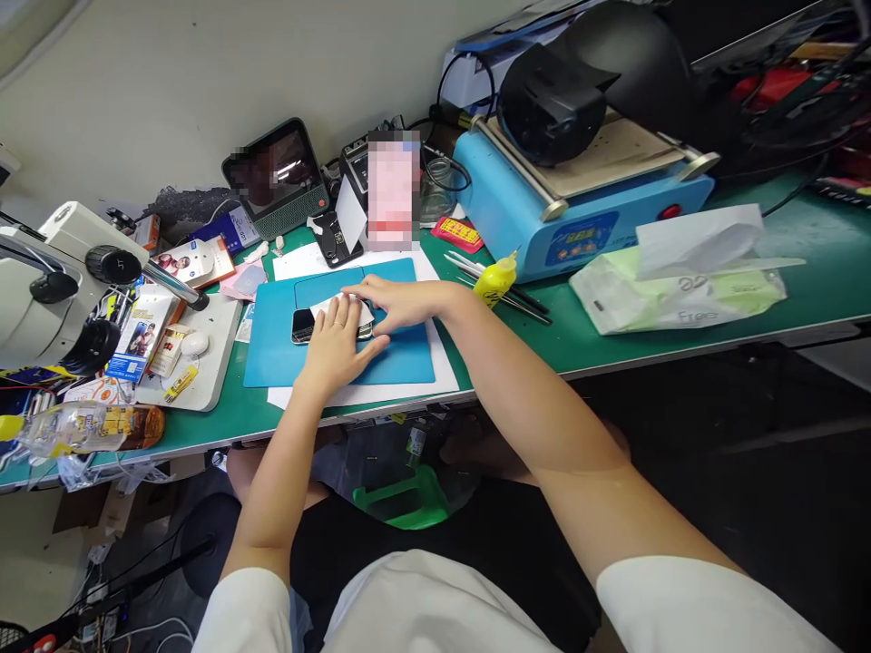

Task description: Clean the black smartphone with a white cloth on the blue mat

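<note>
— Where to look first?

— At the phone [301,327], lying flat on the blue mat [272,358], partly covered by a white tissue [363,315].

— Held how?

— Under the left hand [333,343], with fingers laid out flat across the tissue, not closed round anything; probably so as to keep tissue and phone steady. At the phone's other end, under the right hand [398,304], with thumb by the edge and index finger on the tissue. Pinching or merely touching? Impossible to tell.

— Why on a mat?

— Likely for padding against the green bench [544,336], with a white sheet [445,367] spread beneath.

— Any containers?

— Yes: just right of the mat, a yellow squeeze bottle [495,279], contents hidden. Farther back, a glass jar [439,195], too dim to read inside. Well to the right, a soft tissue pack [680,299], with a loose sheet [700,240] standing up from the top, presumably for easy pulling. At the far left, a clear drink bottle [88,428], with brown liquid inside.
</note>
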### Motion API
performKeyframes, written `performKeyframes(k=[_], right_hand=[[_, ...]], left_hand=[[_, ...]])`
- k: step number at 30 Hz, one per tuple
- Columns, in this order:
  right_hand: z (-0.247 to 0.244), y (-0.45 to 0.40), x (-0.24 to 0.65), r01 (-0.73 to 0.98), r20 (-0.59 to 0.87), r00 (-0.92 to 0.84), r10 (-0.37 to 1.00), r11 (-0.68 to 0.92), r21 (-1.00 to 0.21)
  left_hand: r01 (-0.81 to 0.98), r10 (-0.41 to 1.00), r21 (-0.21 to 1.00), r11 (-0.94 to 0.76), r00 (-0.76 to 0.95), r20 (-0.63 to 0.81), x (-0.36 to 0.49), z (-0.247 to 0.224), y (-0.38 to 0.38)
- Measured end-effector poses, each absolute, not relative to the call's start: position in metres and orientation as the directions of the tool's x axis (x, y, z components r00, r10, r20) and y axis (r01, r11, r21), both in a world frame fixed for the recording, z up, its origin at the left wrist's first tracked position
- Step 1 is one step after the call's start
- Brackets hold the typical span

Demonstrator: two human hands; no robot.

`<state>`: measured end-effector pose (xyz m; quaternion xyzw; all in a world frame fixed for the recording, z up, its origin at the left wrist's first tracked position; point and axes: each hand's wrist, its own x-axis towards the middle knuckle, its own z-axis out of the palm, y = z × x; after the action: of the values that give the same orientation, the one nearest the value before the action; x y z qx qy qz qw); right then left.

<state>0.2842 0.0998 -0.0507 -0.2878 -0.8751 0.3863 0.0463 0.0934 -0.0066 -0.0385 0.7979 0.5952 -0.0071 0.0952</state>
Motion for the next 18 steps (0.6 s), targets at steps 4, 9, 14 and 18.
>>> performKeyframes(k=[4, 9, 14, 18], right_hand=[[-0.051, 0.099, 0.284, 0.462, -0.126, -0.825, 0.551, 0.53, -0.711], [-0.045, 0.096, 0.281, 0.439, -0.103, -0.837, 0.537, 0.546, -0.714], [-0.039, 0.094, 0.282, 0.473, -0.144, -0.828, 0.542, 0.537, -0.698], [-0.044, 0.097, 0.283, 0.453, -0.124, -0.838, 0.532, 0.55, -0.702]], left_hand=[[0.948, 0.947, 0.098, -0.303, 0.311, -0.077, 0.111, -0.045, -0.007], [0.939, 0.939, 0.089, -0.331, 0.337, -0.07, 0.111, -0.044, -0.017], [0.932, 0.933, 0.074, -0.354, 0.357, -0.03, 0.102, -0.049, -0.036], [0.94, 0.942, 0.095, -0.329, 0.333, -0.035, 0.083, -0.051, -0.039]])
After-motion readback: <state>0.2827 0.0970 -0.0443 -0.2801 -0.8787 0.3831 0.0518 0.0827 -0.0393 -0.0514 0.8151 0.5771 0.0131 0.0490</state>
